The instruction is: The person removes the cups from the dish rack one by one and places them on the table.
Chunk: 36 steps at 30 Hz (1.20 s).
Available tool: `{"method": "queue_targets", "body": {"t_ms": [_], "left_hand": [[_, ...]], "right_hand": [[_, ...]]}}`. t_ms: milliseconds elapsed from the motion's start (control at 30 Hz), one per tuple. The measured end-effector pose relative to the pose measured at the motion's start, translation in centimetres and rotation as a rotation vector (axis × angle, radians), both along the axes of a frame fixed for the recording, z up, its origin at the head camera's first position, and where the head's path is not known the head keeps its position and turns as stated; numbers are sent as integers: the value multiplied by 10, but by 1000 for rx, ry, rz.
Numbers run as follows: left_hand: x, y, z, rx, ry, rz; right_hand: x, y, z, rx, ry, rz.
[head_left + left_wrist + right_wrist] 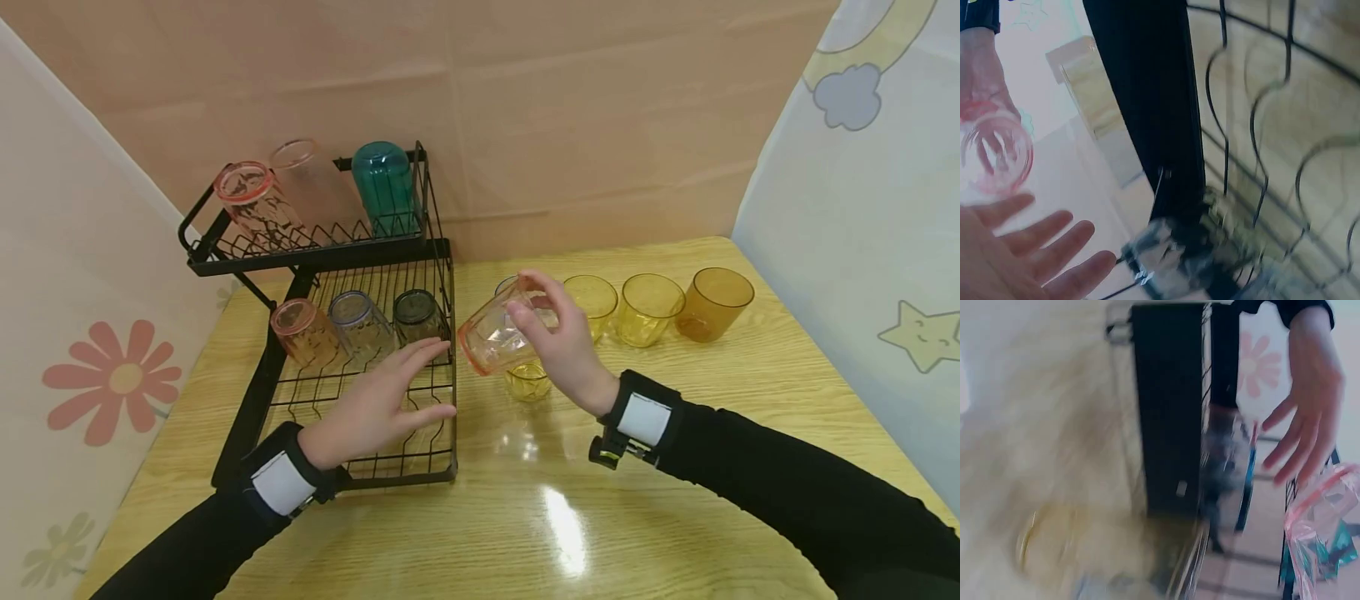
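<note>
- Pink tumbler (491, 337): located at the fingertips of the right hand (566, 342), on the side facing the left hand (378, 400). It was tilted, one end pointing down toward the left hand.
- Right hand: clamped on the pink tumbler, with the thumb and fingers on its wall.
- Left hand: fingers extended, thumb and fingers apart. It was positioned over the front part of the dish rack (405, 480), fingertips near the rack edge closest to the right hand.
- Lower tier, beyond the left hand: a peach glass (306, 332), a blue-rimmed glass (362, 325) and a smoke-grey glass (417, 312) stood in a row. The smoke-grey glass was nearest the right hand.
- Upper tier (315, 256), farther beyond the left hand: a rose glass (258, 204), a clear glass (318, 179) and a teal glass (384, 187) were seated above the wires.
- Below the pink tumbler, as seen from the head, and just beside the right hand: a small yellow glass (528, 383) was partly covered from view.
- Beyond and to the right of the right hand: two yellow glasses (649, 310) and an amber glass (714, 304) were lined up on the wooden table (637, 517). Another glass was mostly hidden behind the right hand.
- Both wrists: black straps (647, 419) with white patches were fitted, adjoining black sleeves (780, 483).
- Behind the rack, beyond both hands: a peach cloth (562, 150) hung.
</note>
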<state>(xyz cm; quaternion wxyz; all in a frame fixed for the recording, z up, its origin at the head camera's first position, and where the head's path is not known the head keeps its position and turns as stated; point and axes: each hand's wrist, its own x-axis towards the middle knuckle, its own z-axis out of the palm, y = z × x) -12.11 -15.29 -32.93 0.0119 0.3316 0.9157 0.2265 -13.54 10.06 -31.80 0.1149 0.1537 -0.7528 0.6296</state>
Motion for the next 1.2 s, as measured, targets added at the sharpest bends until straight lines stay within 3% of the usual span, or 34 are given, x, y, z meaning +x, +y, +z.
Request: {"method": "queue_targets", "body": {"t_ms": [200, 333, 567, 767, 1200], "left_hand": [[-6, -4, 4, -156, 284, -51], [-10, -5, 8, -180, 369, -43], [-17, -6, 14, -216, 411, 3], [-26, -6, 16, -215, 428, 65], [-44, -9, 21, -298, 343, 192]], "right_hand": [[-7, 38, 3, 124, 79, -55], [-8, 62, 3, 242, 161, -104], [-6, 99, -10, 498, 303, -174], [-4, 119, -28, 687, 391, -181], [-7, 123, -58, 952, 453, -91]]}}
